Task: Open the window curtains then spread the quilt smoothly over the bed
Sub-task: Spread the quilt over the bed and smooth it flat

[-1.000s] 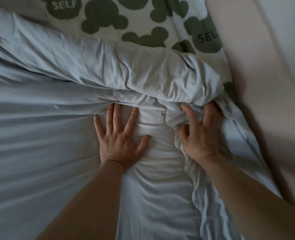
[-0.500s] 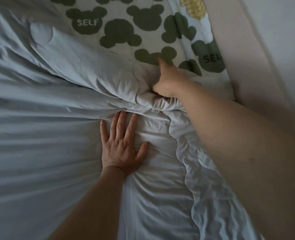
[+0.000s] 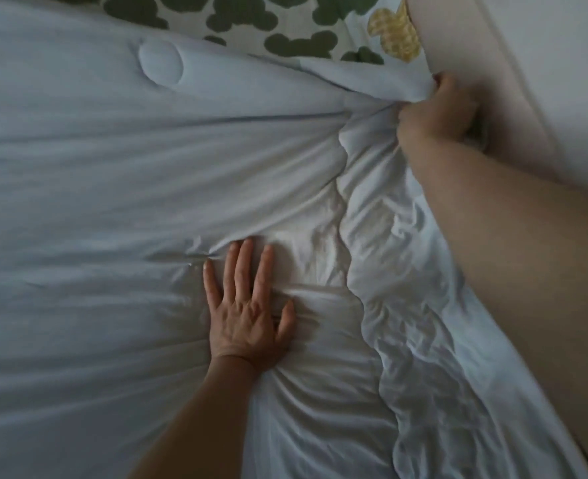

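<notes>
The quilt, pale blue-grey, covers nearly all of the bed in view, from the near edge to just short of the far end. There a strip of patterned cloth shows above it. Across the left part the quilt lies in long, shallow folds that run sideways. Toward the right edge of the bed it is bunched into a crumpled ridge that winds from the near right up to the far right.

Along the right edge of the bed stands a pale beige padded panel, with a lighter wall beyond it. The panel hems in the quilt's far right end. The patterned cloth is cream with dark green head shapes that have round ears.

The right forearm crosses over the crumpled ridge and hides part of it. The left hand lies flat, palm down, with its fingers straight and a little spread. It presses on the quilt near the middle of the bed, just left of the ridge, and small creases fan out around it.

The right hand is at the far right, just beside the panel. Its fingers are curled round a gathered fold of the quilt's edge, and taut lines of cloth run leftward from the grip.

A round stitched patch puffs up on the quilt near its far edge. One yellow checked head shape sits on the patterned cloth just beyond the right hand.
</notes>
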Demonstrator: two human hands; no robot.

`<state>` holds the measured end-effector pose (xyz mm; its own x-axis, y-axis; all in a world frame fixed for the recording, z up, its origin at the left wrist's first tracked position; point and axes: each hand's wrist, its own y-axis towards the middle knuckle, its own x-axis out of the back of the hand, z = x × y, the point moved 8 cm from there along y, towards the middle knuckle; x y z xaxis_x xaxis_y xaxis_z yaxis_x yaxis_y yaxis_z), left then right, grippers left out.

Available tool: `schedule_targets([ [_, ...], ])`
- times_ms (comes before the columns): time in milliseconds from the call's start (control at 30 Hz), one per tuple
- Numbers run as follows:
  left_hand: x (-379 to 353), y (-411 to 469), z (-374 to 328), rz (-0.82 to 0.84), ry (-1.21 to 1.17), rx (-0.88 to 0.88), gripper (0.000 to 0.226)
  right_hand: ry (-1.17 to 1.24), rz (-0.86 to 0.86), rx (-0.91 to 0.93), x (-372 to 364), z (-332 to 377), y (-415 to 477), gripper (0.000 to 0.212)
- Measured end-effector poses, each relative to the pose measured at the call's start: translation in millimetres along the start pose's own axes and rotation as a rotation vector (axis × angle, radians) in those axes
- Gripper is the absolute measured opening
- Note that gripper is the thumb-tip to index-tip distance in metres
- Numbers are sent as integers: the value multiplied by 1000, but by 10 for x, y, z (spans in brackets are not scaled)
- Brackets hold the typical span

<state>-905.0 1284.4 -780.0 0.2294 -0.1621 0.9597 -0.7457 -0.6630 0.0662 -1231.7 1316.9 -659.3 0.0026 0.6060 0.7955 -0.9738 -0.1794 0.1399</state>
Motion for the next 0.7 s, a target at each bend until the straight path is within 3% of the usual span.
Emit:
schedule_targets([
  [100, -34, 31, 14, 40, 13, 12, 85, 39, 120, 105, -387, 202, -324, 48],
  [200, -60, 37, 22, 67, 18, 23, 86, -186, 277, 411, -818, 220, -1056, 82],
  [300, -59, 52, 13, 72, 26, 18, 86, -448, 374, 633, -1099, 8, -1480, 75],
  [500, -11, 141, 35, 31, 14, -38, 82, -516, 332, 624, -1262, -153, -1470, 67],
  [600, 154, 482, 405, -76, 34, 115, 80, -479, 330, 648, -1265, -141, -1469, 67],
  [700, 235, 849, 774, -68, 110, 224, 75, -479, 307, 650, -1268, -143, -1443, 64],
])
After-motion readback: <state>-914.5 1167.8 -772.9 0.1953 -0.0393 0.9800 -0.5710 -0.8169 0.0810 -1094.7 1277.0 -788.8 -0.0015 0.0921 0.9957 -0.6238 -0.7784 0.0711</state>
